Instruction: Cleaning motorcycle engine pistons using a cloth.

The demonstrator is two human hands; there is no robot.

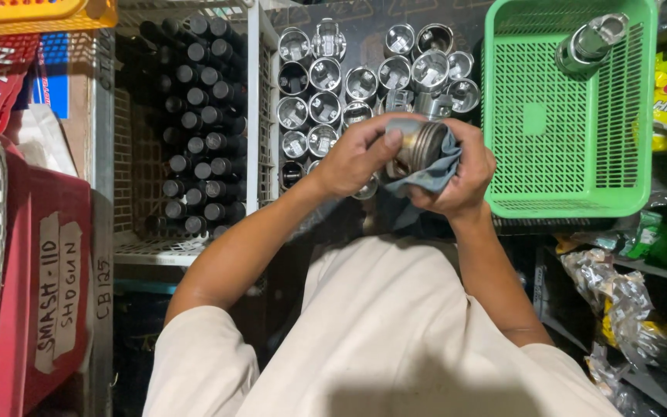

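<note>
A: We see a bare-metal piston (417,145), dull grey crown, shinier grooved ring band, wrapped in soft matt blue-grey cloth (435,171).

B: Agreed. Pistons (364,77) along the bench's far edge look polished, glossy. Green basket (573,139) at the right edge is smooth perforated plastic; white crate (252,108) at the left too, holding matt black cylinders (194,116).

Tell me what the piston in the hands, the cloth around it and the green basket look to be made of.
Piston: bare metal, likely aluminium, judging by its dull silver sheen and grooved ring bands. Cloth: soft woven fabric, grey-blue, creased and folded under the right hand while the left hand steadies the piston. Green basket: moulded plastic, by its uniform bright colour and perforated lattice.
</note>
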